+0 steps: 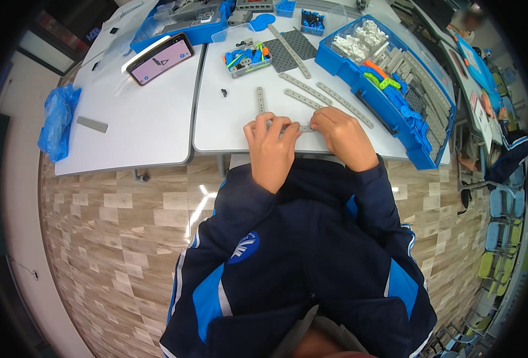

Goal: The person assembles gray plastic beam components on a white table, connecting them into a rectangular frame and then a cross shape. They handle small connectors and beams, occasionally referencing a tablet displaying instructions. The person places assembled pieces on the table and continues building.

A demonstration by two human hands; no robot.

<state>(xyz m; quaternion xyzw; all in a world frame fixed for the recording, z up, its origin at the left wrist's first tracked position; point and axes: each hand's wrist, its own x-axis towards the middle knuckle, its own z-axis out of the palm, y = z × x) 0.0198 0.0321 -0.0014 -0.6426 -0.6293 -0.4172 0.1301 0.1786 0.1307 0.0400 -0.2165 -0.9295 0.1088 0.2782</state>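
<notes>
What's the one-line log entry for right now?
left hand: at grey beam | right hand: at same beam's right end | phone: propped up, screen lit | blue parts case: open, right of hands

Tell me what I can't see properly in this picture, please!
All in the head view:
Near end of the gray beam: hidden by the left hand.
Whether the right hand grips anything: the hand itself blocks it.
Black piece: too small to identify.
Gray box: cut off by the top edge.

Matt plastic beams [261,100], smooth tabletop [225,122]
</notes>
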